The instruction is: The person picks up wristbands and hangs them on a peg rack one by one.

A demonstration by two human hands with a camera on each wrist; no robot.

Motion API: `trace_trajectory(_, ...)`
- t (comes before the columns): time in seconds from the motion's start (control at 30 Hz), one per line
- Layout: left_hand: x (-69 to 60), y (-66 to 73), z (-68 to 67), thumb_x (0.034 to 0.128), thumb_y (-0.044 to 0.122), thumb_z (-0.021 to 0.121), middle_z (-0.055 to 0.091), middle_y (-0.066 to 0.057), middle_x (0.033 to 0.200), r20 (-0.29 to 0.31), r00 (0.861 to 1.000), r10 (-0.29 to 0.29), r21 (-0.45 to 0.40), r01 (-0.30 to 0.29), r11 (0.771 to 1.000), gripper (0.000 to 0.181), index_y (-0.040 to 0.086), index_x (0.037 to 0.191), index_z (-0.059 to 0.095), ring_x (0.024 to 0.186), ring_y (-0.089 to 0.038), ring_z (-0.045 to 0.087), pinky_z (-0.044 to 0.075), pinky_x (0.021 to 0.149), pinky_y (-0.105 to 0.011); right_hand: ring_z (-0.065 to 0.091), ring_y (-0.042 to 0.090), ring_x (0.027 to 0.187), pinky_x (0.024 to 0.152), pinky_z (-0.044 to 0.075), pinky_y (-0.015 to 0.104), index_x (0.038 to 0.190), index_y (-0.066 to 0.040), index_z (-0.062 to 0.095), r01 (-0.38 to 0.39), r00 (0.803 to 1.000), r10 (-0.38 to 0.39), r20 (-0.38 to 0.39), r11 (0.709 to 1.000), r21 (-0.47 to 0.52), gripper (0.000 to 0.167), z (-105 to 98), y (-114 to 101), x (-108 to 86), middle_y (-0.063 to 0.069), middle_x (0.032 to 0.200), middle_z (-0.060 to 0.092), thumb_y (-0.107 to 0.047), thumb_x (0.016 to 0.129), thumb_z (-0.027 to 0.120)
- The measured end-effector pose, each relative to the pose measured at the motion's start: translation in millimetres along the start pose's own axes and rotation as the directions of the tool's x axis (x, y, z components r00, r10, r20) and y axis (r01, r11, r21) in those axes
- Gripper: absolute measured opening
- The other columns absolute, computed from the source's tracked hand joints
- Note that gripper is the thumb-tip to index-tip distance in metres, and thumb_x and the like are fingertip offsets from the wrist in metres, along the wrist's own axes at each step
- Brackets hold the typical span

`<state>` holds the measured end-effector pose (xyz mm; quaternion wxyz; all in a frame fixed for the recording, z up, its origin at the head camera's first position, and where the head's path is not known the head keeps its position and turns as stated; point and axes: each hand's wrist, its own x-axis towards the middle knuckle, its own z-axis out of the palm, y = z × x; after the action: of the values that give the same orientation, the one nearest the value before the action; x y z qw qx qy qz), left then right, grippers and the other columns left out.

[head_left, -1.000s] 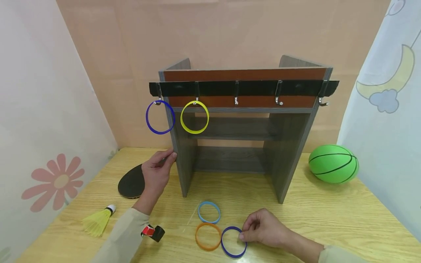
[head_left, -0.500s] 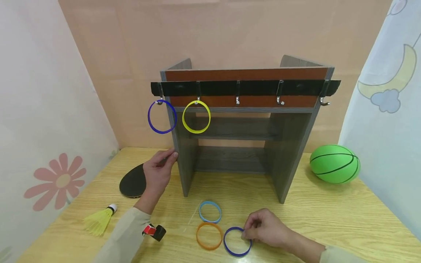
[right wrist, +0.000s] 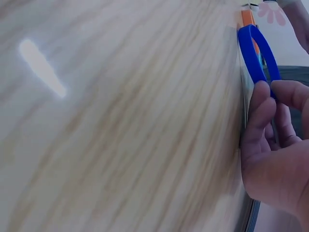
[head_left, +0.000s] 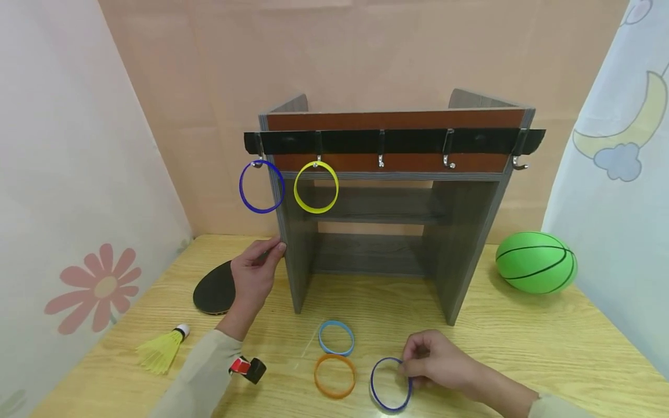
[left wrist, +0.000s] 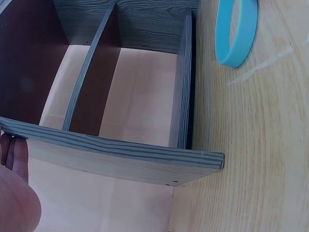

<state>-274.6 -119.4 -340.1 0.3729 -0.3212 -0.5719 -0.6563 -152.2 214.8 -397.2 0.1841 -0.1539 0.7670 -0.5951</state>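
My right hand point(head_left: 439, 363) pinches a dark blue silicone wristband point(head_left: 373, 386) between thumb and fingertips. In the right wrist view this wristband point(right wrist: 251, 53) stands tilted up from the tabletop. My left hand point(head_left: 256, 270) grips the front edge of the grey wooden shelf point(head_left: 290, 273) at its left side panel; part of its fingers is hidden behind the panel. A light blue wristband point(head_left: 320, 339) and an orange wristband point(head_left: 337, 396) lie on the table, left of my right hand. Another dark blue wristband point(head_left: 241, 187) and a yellow wristband point(head_left: 317, 211) hang from the two leftmost hooks.
A black strip point(head_left: 350, 142) with several metal hooks crosses the shelf front, its ends jutting past the sides. A black table tennis bat point(head_left: 211, 290) and a yellow shuttlecock point(head_left: 161, 351) lie at left. A green ball point(head_left: 535, 264) rests at right on the wooden table point(head_left: 502, 337).
My right hand has drawn the dark blue wristband rightward, away from the orange one, and tilted it up. The left hand keeps its place at the shelf; the whole view has shifted slightly.
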Motion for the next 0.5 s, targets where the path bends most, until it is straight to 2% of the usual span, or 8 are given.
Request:
trace_trajectory(0.13, -0.2, -1.7, -0.4, 0.0816, -0.017, 0.064, 0.067, -0.017, 0.084, -0.003, 1.000, -0.002, 0.012, 0.002, 1.000, 0.017, -0.016, 0.099, 0.066, 0.079, -0.013, 0.065, 0.056, 0.071, -0.028, 0.060, 0.018, 0.062, 0.050, 0.045, 0.020, 0.082, 0.004, 0.057, -0.010, 1.000, 0.009, 0.022, 0.998, 0.054, 0.015, -8, -1, -6.2, 0.010, 0.076, 0.060, -0.005, 0.083, 0.069)
trace_trajectory(0.27, -0.8, -0.8, -0.2, 0.0812, -0.018, 0.063, 0.066, -0.019, 0.084, -0.005, 1.000, -0.018, 0.024, 0.018, 1.000, 0.019, -0.016, 0.099, 0.066, 0.079, -0.013, 0.065, 0.056, 0.071, -0.029, 0.062, 0.020, 0.064, 0.052, 0.050, 0.023, 0.083, 0.006, 0.055, 0.006, 0.999, -0.010, 0.040, 0.995, 0.102, 0.015, -15, -2, -9.9, 0.013, 0.079, 0.061, -0.001, 0.082, 0.068)
trace_trajectory(0.5, -1.7, -1.5, 0.0, 0.0812, -0.018, 0.063, 0.066, -0.020, 0.083, -0.010, 1.000, -0.025, 0.021, 0.025, 0.999, 0.018, -0.016, 0.099, 0.066, 0.078, -0.013, 0.065, 0.056, 0.072, -0.027, 0.066, 0.023, 0.073, 0.063, 0.057, 0.029, 0.087, 0.016, 0.047, 0.076, 0.992, -0.094, 0.079, 0.976, 0.206, 0.021, -24, -5, -12.6, 0.019, 0.082, 0.063, 0.005, 0.084, 0.064)
